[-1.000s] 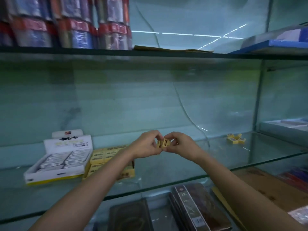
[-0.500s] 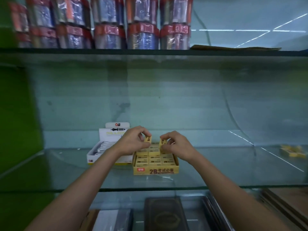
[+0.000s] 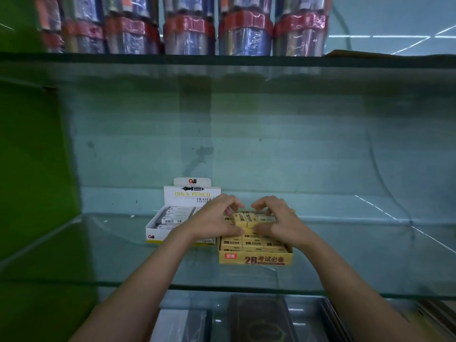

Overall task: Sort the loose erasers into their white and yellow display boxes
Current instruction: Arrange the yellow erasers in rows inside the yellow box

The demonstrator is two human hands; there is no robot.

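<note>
Change: since half a second ago I see both hands lowered from above the yellow display box (image 3: 255, 259) onto its contents; the two yellow erasers, then held apart in the air, now sit side by side on the packed rows.
Lower shelf: nearest me, under the glass shelf (image 3: 98, 262), I note dark flat packets (image 3: 259, 319), blurred.
Yellow display box: it stands on the glass shelf, front panel marked "2B", filled with rows of yellow erasers.
Left hand: the left hand (image 3: 214, 218) is over the box's left half, fingers curled down, pinching the left eraser (image 3: 239, 219) between thumb and fingertips.
Right hand: the right hand (image 3: 278, 219) is over the right half, fingers curled, gripping the right eraser (image 3: 251, 219) the same way.
Erasers held: the two touch each other and lie on top of the packed layer, near the box's rear.
White display box: the white display box (image 3: 170, 225) sits just beside the yellow one, to its left and slightly further back, lid flap upright reading "INK & PENCIL ERASER", with white erasers inside.
Upper shelf: farthest, I record wrapped bundles (image 3: 190, 33) with red bands standing in a row.
</note>
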